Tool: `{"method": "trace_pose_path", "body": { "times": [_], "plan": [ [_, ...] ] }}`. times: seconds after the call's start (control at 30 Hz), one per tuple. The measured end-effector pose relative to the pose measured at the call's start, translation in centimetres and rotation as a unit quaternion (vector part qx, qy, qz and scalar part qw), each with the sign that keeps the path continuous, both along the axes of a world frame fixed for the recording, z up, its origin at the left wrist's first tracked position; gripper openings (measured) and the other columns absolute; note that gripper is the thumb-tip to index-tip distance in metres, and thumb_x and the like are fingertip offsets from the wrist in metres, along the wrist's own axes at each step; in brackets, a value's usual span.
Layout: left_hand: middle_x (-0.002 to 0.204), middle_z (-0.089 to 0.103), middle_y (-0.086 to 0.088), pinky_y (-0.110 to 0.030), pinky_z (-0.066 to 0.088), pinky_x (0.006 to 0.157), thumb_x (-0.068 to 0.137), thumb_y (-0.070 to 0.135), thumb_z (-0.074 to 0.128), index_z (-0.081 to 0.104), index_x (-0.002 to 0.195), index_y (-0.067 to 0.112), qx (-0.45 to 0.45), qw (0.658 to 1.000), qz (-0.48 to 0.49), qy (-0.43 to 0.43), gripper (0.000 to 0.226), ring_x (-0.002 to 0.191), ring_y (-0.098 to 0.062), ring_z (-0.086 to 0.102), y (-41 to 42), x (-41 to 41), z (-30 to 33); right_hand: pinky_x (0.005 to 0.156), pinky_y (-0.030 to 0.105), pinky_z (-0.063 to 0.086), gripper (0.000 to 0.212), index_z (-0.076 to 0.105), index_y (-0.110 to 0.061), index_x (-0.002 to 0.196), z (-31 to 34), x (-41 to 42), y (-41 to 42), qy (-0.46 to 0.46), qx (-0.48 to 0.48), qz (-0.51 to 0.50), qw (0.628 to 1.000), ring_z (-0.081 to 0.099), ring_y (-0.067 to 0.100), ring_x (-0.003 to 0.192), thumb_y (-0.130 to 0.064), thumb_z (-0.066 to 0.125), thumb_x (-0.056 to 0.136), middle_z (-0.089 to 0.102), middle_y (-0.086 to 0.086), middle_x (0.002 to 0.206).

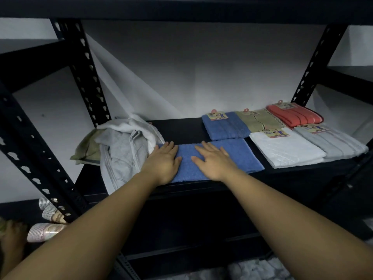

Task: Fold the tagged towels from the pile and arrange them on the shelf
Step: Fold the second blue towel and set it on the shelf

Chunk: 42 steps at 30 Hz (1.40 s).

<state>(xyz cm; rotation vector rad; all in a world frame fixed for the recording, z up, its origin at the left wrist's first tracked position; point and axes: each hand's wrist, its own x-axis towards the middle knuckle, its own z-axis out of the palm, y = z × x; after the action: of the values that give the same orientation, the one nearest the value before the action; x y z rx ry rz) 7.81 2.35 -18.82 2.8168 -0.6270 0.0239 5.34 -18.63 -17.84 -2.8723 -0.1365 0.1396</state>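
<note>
Hands, left (163, 162) and right (215, 161), flat, open on blue towel (240, 156); unfolded pile (123, 144) touching left.

Both hands flat on blue towel (218, 158) on black shelf (181, 128): left hand (163, 162), right hand (214, 160).

Blue towel (218, 158) lies flat, folded to a long rectangle, at near edge of black shelf (181, 128), no tag visible. Pile (121, 146) of unfolded towels at left: grey, white, olive, crumpled, grey one hanging over the near edge. At right 5 folded tagged towels in 2 rows: far row blue (224, 126), olive (260, 120), coral (294, 116); near row white (286, 148), light grey (333, 142). Neighbours touching or overlapping.
</note>
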Motion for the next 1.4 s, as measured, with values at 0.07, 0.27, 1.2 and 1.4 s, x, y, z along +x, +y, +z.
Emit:
{"method": "trace_pose_path", "body": {
  "times": [0.07,0.27,1.2,1.4],
  "plan": [
    [0.171,0.016,-0.009,-0.041,0.002,0.129,0.111,0.044,0.026,0.02,0.163,0.011,0.005,1.0,-0.003,-0.003,0.062,0.159,-0.023,0.012,0.1,0.0,-0.1,0.129,0.047,-0.002,0.073,0.012,-0.036,0.165,0.3,-0.5,-3.0,0.016,-0.021,-0.021,0.999,-0.001,0.013,0.16,-0.071,0.021,0.102,-0.002,-0.007,0.174],
    [0.171,0.017,-0.007,-0.038,0.0,0.128,0.11,0.047,0.025,0.021,0.163,0.013,0.006,1.0,-0.002,-0.013,0.063,0.159,-0.021,0.011,0.2,0.0,-0.2,0.13,0.039,0.004,0.072,0.016,-0.028,0.166,0.2,-0.8,-7.7,0.006,-0.004,-0.047,0.999,0.003,0.015,0.16,-0.065,0.026,0.105,0.004,-0.004,0.174],
    [0.162,0.038,0.0,-0.039,0.03,0.122,0.098,0.071,0.023,0.048,0.151,0.035,0.013,0.978,-0.206,-0.005,0.069,0.146,-0.021,0.037,-2.1,0.8,0.6,0.081,0.038,0.046,0.057,0.038,-0.014,0.141,4.0,-0.7,-10.1,-0.117,0.147,-0.182,0.965,0.062,0.039,0.112,-0.037,0.067,0.098,0.064,0.019,0.128],
    [0.157,0.037,0.006,-0.043,0.033,0.118,0.096,0.075,0.022,0.039,0.153,0.049,0.043,0.976,-0.213,-0.007,0.065,0.143,-0.017,0.035,-5.3,0.9,1.0,0.091,0.036,0.047,0.065,0.037,-0.035,0.147,7.4,-1.1,-12.8,-0.157,0.214,-0.089,0.96,0.062,0.031,0.118,-0.024,0.072,0.094,0.061,0.004,0.137]
  ]
}}
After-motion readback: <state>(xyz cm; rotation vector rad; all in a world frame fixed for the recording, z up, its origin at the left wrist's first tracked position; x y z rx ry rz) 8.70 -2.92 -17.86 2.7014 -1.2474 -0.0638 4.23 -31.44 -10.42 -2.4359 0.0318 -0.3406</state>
